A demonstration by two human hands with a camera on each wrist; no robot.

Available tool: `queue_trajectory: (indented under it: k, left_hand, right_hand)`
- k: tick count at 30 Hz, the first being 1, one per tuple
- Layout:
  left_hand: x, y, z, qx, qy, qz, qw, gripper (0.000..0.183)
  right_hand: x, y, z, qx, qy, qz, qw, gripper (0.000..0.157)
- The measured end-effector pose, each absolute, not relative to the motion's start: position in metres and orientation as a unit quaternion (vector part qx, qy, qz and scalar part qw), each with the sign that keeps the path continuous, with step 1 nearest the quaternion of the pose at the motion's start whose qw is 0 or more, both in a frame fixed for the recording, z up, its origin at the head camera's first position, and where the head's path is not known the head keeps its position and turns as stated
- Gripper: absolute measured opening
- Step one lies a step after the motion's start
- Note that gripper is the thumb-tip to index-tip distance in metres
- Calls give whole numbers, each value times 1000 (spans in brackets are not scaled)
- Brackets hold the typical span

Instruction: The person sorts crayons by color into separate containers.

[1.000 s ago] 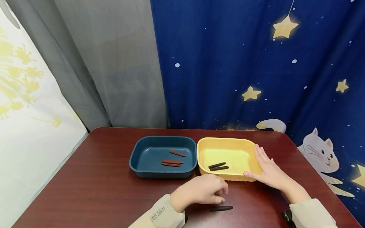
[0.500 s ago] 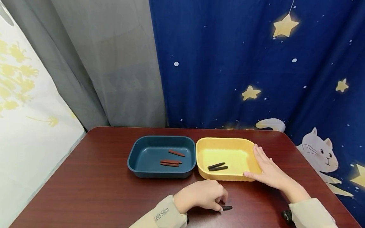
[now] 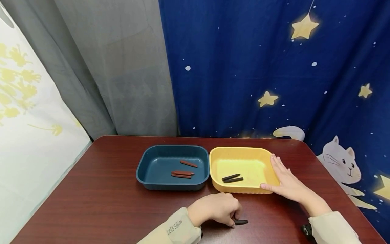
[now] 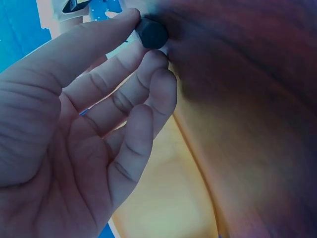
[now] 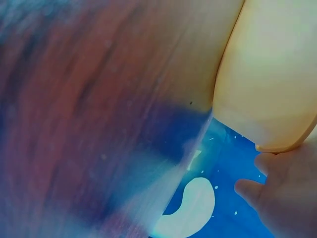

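Observation:
My left hand (image 3: 217,208) pinches a black crayon (image 3: 241,222) between thumb and fingers, low over the table in front of the yellow tray (image 3: 243,190). In the left wrist view the crayon's blunt end (image 4: 153,34) shows between the thumb and fingertips, while the other fingers curl loosely. My right hand (image 3: 287,181) rests on the yellow tray's right end with its fingers straight and the thumb over the front rim. Two black crayons (image 3: 233,180) lie inside that tray, near its front left corner.
Left of the yellow tray, close beside it, stands a dark blue tray (image 3: 173,187) holding several reddish-brown crayons (image 3: 188,163). Both stand on a dark red wooden table (image 3: 100,189). Curtains (image 3: 219,74) hang behind the table's far edge.
My left hand has come down and slightly toward me onto the black crayon lying on the table, and now pinches it. The right hand has stayed at the yellow tray.

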State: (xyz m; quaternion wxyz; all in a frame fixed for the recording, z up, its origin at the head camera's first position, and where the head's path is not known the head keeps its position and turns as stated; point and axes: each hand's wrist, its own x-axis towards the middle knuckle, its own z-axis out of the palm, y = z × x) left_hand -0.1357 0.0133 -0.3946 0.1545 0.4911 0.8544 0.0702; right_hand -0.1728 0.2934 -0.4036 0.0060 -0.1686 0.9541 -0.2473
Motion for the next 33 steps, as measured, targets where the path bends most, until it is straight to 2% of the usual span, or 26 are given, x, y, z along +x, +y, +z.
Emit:
queue_trajectory:
  k: [13, 22, 33]
  left_hand:
    - [-140, 14, -397, 493, 846, 80, 187, 13]
    - [-141, 12, -389, 507, 840, 88, 168, 13]
    - [-141, 11, -375, 504, 837, 105, 183, 11]
  right_hand:
    - [-175, 294, -405, -167, 953, -253, 7, 113]
    - [-173, 293, -406, -165, 952, -258, 8, 113]
    - [-173, 292, -405, -163, 952, -258, 9, 114]
